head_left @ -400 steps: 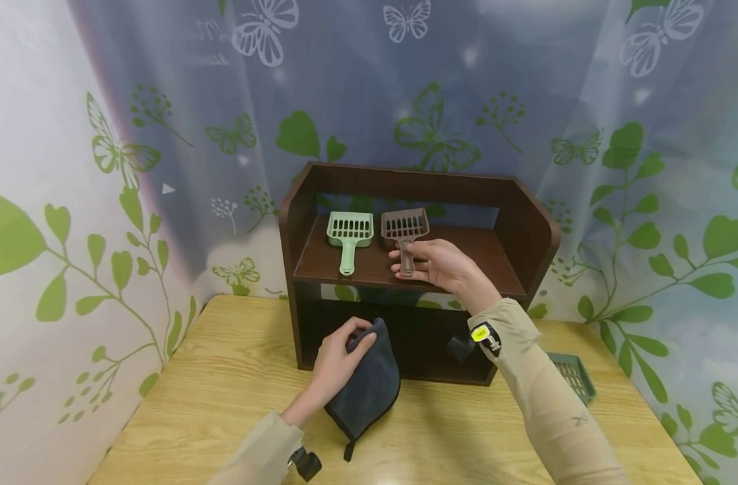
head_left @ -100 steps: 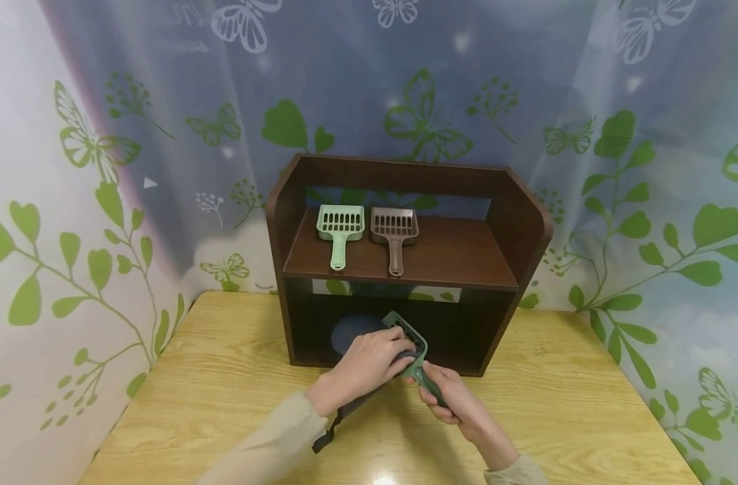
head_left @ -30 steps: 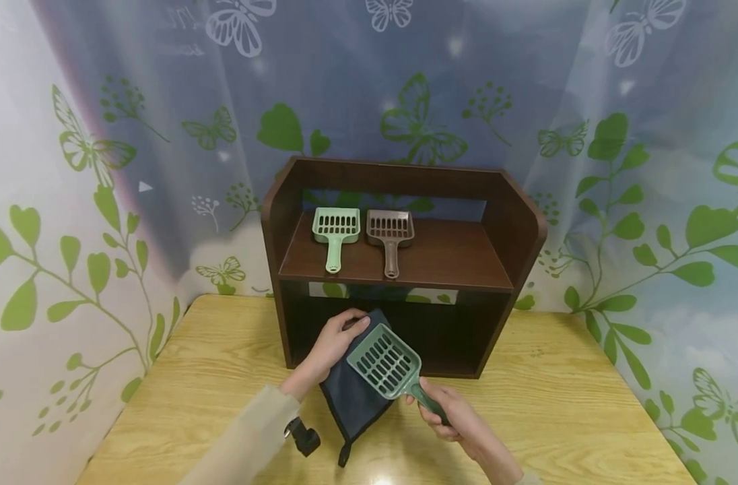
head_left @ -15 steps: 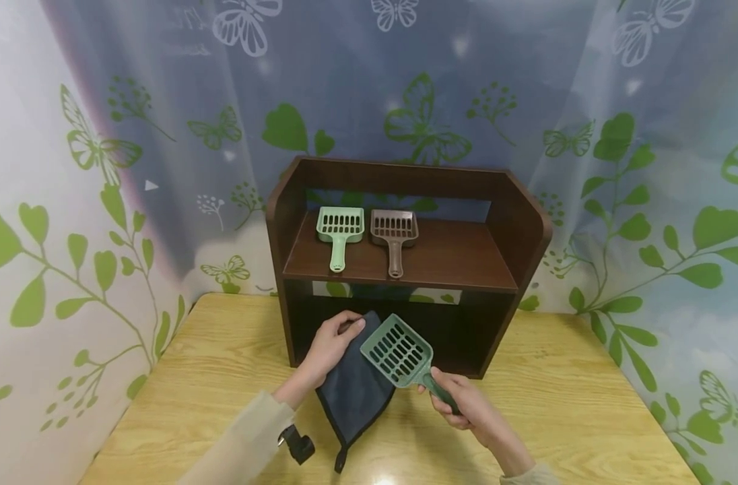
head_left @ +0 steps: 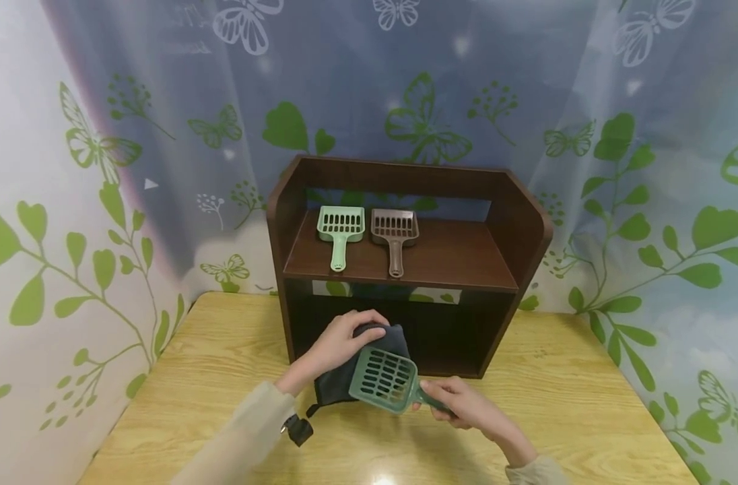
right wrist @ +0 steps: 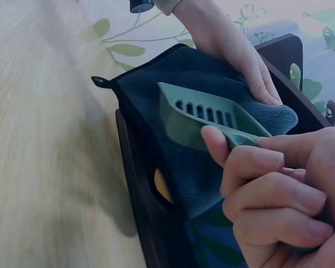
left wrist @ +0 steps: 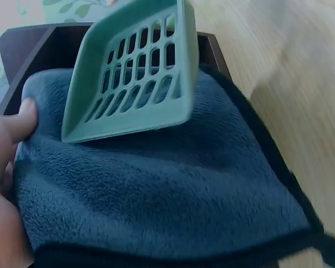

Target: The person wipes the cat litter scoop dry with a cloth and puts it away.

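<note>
My left hand (head_left: 340,342) grips the top edge of a dark blue cloth (head_left: 332,387) with black trim; the thumb lies over the near side in the left wrist view. My right hand (head_left: 466,407) holds a dark green litter scoop (head_left: 383,379) by its handle, fingers curled round it. The slotted tray of the scoop is tilted in front of the cloth, its open side toward the head camera. In the left wrist view the cloth (left wrist: 156,201) spreads behind and below the tray. Part of the handle is hidden by the right hand.
A dark brown two-tier shelf (head_left: 460,259) stands on the wooden table (head_left: 223,350) behind the hands. A light green scoop (head_left: 339,237) and a brown scoop (head_left: 395,242) lie side by side on its upper board. A patterned curtain hangs behind.
Earlier the right hand was at the brown scoop on the shelf and the dark green scoop lay on the table; now it holds the green one. Lately scoop and cloth have come together, the cloth bunching.
</note>
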A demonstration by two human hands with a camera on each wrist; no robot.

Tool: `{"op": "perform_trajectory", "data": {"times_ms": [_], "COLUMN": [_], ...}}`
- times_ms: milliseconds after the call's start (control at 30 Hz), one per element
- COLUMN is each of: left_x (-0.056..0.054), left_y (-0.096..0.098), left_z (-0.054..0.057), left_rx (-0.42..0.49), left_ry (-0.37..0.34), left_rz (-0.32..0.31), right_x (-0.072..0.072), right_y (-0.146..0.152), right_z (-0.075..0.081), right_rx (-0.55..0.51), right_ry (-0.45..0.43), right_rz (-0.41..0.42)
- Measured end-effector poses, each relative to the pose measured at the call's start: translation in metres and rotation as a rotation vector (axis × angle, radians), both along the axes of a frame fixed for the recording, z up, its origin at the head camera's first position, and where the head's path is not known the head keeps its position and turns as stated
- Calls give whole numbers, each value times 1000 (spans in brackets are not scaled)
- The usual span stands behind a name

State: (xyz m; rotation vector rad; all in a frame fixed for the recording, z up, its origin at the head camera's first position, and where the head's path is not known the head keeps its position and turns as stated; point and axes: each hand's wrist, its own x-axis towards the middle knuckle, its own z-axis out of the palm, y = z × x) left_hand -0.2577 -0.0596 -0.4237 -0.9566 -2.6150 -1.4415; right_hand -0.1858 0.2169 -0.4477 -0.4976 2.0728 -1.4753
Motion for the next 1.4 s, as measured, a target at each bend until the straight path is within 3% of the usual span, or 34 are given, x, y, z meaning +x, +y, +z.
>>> {"op": "perform_trajectory", "data": {"times_ms": [333, 433, 533, 800, 1033, 1400], "left_x": [11, 12, 10, 2, -1, -1], "left_y": [25, 26, 23, 6, -12, -28], "left_z": [9, 8, 7, 5, -2, -7], "left_rx": [-239, -271, -248, -136, -115, -62], "left_ry": [92, 91, 71, 11, -2, -43], "left_rz": [-189, -221, -233, -183, -113, -70], "right_x": [-3, -2, -1, -3, 0, 1], "right_y": [-16, -20, -21, -13, 4, 23], "right_z": [13, 15, 16, 15, 15, 6], "right_rx": [71, 67, 64, 70, 67, 42], "right_ry": [72, 56, 51, 99, 87, 60], "right_rz": [66, 60, 45, 25, -37, -20]}}
